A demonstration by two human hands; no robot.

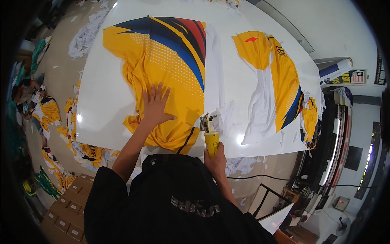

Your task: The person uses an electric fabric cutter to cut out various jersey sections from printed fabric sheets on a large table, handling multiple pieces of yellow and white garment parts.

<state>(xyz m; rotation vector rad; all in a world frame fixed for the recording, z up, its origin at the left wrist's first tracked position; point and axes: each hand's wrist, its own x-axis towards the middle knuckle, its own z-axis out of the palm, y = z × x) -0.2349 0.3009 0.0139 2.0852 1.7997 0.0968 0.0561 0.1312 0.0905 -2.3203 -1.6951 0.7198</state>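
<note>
My left hand (156, 106) lies flat with fingers spread on a yellow printed fabric piece (174, 87), which carries blue, black and red stripes and white dots. Folds bunch up along the fabric's left side and below the hand. In my right hand (215, 160) is a yellow electric rotary fabric cutter (211, 142), its fingers wrapped around the body. The cutter's metal head (206, 122) is at the right edge of the yellow fabric, near its lower corner. A white fabric strip (215, 69) runs along that same edge.
The white table (91, 97) carries another yellow and white fabric piece (284, 77) at the right. More yellow cloth (310, 118) hangs over its right edge. Scraps lie on the floor; cardboard boxes (67, 207) stand lower left. A black cord (260, 176) runs rightward. A person sits far left.
</note>
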